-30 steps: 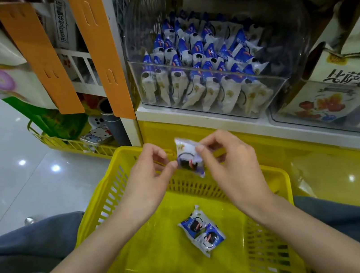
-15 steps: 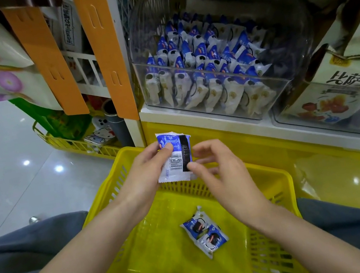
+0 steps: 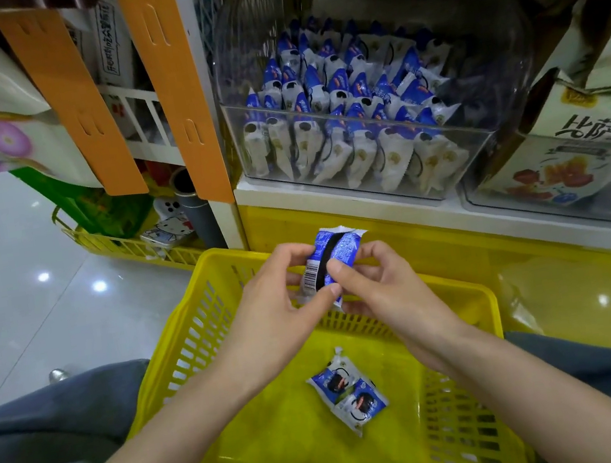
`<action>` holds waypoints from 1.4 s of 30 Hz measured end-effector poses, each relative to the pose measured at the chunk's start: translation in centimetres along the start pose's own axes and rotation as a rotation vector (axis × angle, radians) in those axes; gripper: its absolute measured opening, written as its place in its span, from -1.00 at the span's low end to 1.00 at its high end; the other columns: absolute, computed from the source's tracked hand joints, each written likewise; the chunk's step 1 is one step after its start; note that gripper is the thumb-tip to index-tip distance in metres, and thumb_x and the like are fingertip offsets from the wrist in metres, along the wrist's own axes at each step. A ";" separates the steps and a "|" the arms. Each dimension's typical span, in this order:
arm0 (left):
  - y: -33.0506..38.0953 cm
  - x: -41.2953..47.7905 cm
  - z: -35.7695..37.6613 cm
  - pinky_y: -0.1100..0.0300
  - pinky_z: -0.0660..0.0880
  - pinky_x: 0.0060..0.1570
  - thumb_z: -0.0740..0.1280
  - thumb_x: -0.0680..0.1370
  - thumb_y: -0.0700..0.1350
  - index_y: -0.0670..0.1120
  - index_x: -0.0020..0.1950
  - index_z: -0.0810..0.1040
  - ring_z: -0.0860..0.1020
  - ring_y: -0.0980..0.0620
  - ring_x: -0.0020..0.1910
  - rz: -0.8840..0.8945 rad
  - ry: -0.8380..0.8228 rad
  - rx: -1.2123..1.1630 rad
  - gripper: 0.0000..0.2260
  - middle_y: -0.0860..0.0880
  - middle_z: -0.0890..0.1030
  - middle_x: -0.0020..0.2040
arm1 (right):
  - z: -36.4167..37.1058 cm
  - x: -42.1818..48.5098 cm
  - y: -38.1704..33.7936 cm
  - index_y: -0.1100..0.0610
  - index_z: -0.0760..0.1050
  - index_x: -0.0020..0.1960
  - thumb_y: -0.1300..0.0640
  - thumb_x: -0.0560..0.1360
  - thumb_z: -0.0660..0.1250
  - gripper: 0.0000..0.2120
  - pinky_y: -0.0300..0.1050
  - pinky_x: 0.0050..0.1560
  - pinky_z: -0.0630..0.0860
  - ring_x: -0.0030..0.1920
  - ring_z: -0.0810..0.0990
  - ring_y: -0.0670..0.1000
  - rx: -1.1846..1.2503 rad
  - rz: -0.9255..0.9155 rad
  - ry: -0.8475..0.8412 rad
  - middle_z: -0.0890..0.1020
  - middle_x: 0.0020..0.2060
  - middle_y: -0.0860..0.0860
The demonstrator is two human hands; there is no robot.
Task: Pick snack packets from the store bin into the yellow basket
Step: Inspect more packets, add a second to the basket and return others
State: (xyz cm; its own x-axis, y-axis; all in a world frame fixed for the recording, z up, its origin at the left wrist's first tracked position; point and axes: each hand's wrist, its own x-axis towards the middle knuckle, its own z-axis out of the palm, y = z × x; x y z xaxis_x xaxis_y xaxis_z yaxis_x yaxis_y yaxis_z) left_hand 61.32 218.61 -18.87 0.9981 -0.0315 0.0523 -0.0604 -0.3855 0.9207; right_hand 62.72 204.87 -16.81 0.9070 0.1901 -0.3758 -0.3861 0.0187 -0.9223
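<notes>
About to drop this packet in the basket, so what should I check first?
1. Grip on packet by left hand and right hand: ok, both pinch it.
2. Held packet over basket opening: cannot tell, it hangs near the far rim.
3. Free floor beside the two packets in the basket: ok.
4. Stock in bin for the next pick: ok.
5. Wrapper intact: cannot tell.

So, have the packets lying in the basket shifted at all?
No. The packets lie at the same spot in the yellow basket, with the same tilt against its far rim.
</notes>
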 end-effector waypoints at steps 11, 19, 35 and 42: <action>-0.4 0.0 -0.6 0.24 0.52 -0.07 0.21 0.57 -0.14 -0.05 0.15 0.44 0.57 0.20 -0.04 0.089 -0.032 0.255 -0.83 0.03 0.61 0.06 | 0.3 0.2 1.1 0.04 0.32 0.01 0.21 0.46 0.36 -0.75 -0.07 -0.09 0.59 -0.16 0.63 0.02 -0.113 -0.118 -0.011 0.61 0.01 0.15; -0.1 0.4 -1.3 0.00 0.42 -0.35 0.14 0.60 -0.04 -0.12 -0.01 0.44 0.51 -0.06 -0.33 0.183 0.012 0.509 -0.82 -0.05 0.55 -0.29 | 0.2 0.2 2.0 -0.17 0.28 -0.02 0.12 0.45 0.39 -0.68 -0.24 -0.14 0.54 -0.15 0.58 -0.12 -0.472 -0.235 -0.068 0.59 -0.05 -0.08; -0.4 0.8 0.1 0.31 0.52 -0.05 0.18 0.59 -0.20 0.03 0.27 0.38 0.56 0.26 -0.04 0.019 -0.111 0.120 -0.72 0.12 0.57 0.08 | -0.4 1.2 1.8 -0.01 0.29 0.09 0.15 0.48 0.35 -0.72 -0.30 -0.16 0.56 -0.14 0.59 -0.20 -0.275 -0.220 0.067 0.57 -0.01 -0.06; 1.8 0.9 0.8 0.35 0.52 -0.17 0.22 0.56 -0.19 0.01 0.12 0.44 0.58 0.25 -0.15 -0.178 -0.188 -0.519 -0.83 0.09 0.62 -0.08 | -1.1 1.0 1.4 0.02 0.27 0.19 0.05 0.33 0.48 -0.45 -0.43 -0.15 0.41 -0.01 0.47 -0.15 -0.723 -0.503 0.239 0.42 0.04 -0.08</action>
State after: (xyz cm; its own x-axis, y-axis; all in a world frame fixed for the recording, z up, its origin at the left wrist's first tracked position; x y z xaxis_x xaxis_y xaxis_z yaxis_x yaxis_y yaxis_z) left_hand 62.09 217.14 -17.45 0.9709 -0.1895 -0.1467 0.1679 0.1015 0.9806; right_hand 63.31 203.96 -18.59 0.9817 0.1160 0.1513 0.1906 -0.5910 -0.7838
